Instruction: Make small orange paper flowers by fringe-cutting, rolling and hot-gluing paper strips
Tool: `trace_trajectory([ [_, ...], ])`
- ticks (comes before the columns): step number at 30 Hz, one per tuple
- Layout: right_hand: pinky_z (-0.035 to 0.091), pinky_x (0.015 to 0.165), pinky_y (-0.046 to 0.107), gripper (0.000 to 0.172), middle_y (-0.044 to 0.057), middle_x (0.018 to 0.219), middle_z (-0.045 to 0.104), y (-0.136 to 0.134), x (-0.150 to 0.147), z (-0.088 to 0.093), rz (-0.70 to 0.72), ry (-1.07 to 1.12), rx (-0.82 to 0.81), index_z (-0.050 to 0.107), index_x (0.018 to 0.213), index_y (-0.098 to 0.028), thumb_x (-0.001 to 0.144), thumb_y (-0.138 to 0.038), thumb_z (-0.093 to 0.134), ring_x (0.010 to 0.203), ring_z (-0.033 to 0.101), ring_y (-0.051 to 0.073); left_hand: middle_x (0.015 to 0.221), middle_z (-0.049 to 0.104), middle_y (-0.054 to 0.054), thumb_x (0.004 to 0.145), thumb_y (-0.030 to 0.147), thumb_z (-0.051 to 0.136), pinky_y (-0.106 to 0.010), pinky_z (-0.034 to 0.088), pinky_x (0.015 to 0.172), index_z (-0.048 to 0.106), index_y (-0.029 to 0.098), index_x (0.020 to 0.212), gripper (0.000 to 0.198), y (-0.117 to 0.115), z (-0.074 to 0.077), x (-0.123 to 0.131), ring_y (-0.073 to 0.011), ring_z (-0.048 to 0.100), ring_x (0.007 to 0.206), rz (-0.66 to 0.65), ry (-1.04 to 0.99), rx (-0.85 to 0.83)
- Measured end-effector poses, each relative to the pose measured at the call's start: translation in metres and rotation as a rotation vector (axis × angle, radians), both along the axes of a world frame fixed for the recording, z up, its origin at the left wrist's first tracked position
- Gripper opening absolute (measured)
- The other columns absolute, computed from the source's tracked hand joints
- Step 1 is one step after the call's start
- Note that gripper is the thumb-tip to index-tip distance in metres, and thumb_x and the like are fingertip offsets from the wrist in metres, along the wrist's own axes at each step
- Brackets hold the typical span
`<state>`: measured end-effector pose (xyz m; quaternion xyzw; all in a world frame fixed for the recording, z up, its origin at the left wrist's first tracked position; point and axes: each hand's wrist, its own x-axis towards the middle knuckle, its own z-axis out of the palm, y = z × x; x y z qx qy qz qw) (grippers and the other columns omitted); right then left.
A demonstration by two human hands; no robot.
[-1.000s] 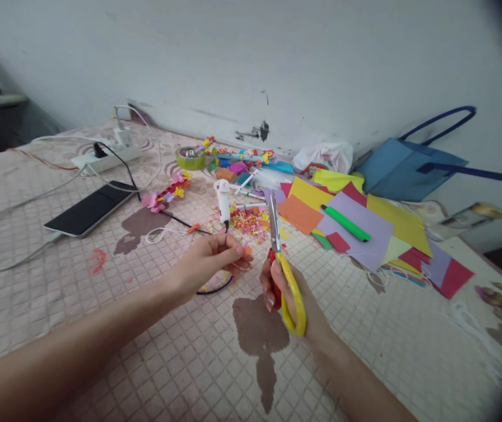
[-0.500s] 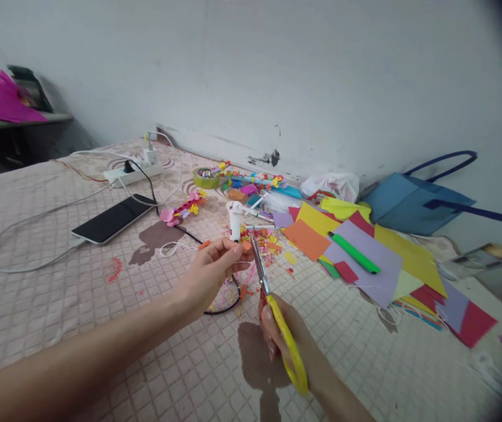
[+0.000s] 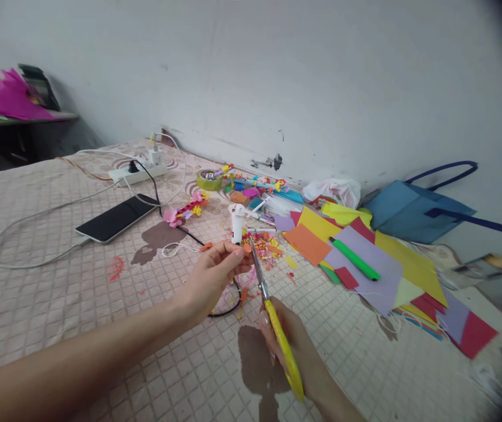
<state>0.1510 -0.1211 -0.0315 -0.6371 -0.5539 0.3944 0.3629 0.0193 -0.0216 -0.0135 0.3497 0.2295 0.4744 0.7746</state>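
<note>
My left hand [image 3: 218,266] pinches a small piece of orange paper [image 3: 248,248] between thumb and fingers. In my right hand [image 3: 288,328] is a pair of scissors with yellow handles [image 3: 284,346], fingers wrapped round the grips. The silver blades point away from me, and their tips are beside the orange paper; whether they touch it I cannot tell. Just beyond my left fingertips stands a white glue gun [image 3: 236,227], with a black cable [image 3: 228,314] curving on the table below. Colourful paper scraps [image 3: 270,249] lie behind the blades.
Coloured paper sheets [image 3: 365,264] with a green cutter [image 3: 356,258] on them spread to the right, near a blue bag [image 3: 417,211]. A phone [image 3: 119,219] on a cable and a power strip [image 3: 139,172] lie left. Decorated sticks [image 3: 187,209] and tape [image 3: 209,180] sit farther back.
The scissors have closed, their handles coming together. My left hand stays at nearly the same spot with the orange paper. The whole view has shifted slightly.
</note>
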Motion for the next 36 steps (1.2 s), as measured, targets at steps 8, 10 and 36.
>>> trace_trajectory([
  [8, 0.029, 0.039, 0.020, 0.027, -0.006, 0.053, 0.037, -0.0007, 0.0012, 0.0082, -0.012, 0.006, -0.013, 0.036, 0.065, -0.022, 0.081, -0.039, 0.049, 0.043, 0.034, 0.008, 0.082, 0.066, -0.002, 0.076, 0.022, 0.069, -0.023, 0.046, 0.075, 0.059, 0.014, 0.072, 0.014, 0.0002, 0.0015, -0.0001, -0.0102, 0.059, 0.075, 0.004, 0.008, 0.006],
  [10, 0.029, 0.039, 0.020, 0.027, -0.006, 0.053, 0.037, -0.0006, 0.0007, 0.0097, -0.020, 0.015, -0.017, 0.036, 0.064, -0.022, 0.080, -0.039, 0.049, 0.044, 0.034, 0.009, 0.081, 0.066, -0.002, 0.075, 0.022, 0.070, -0.024, 0.046, 0.075, 0.059, 0.014, 0.071, 0.014, 0.0003, 0.0018, 0.0000, -0.0104, 0.059, 0.075, 0.007, 0.009, 0.005],
  [36, 0.029, 0.039, 0.020, 0.028, -0.007, 0.052, 0.035, -0.0006, 0.0026, 0.0062, -0.014, 0.019, -0.017, 0.035, 0.064, -0.022, 0.082, -0.038, 0.049, 0.042, 0.033, 0.008, 0.082, 0.066, -0.003, 0.074, 0.024, 0.071, -0.024, 0.046, 0.075, 0.060, 0.014, 0.071, 0.015, -0.0014, 0.0033, 0.0008, -0.0111, 0.059, 0.075, 0.027, 0.025, 0.003],
])
